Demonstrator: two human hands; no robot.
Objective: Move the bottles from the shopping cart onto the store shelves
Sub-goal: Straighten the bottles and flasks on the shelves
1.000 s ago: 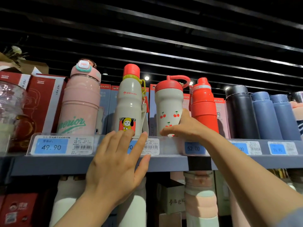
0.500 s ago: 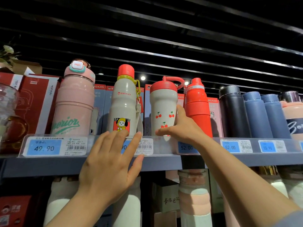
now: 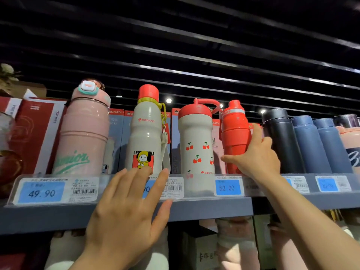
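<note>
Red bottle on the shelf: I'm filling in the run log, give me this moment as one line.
right hand: grips red bottle | left hand: open, at shelf edge | bottle: upright on shelf

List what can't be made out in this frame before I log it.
- Shopping cart: outside the head view.
- Price tag under the cartoon bottle: price partly covered by the left hand.
- Rightmost blue price tag: digits blurred.
- Red bottle: base hidden behind the right hand; firmness of grip unclear.
- Lower-shelf bottles: tops hidden by the shelf edge.
</note>
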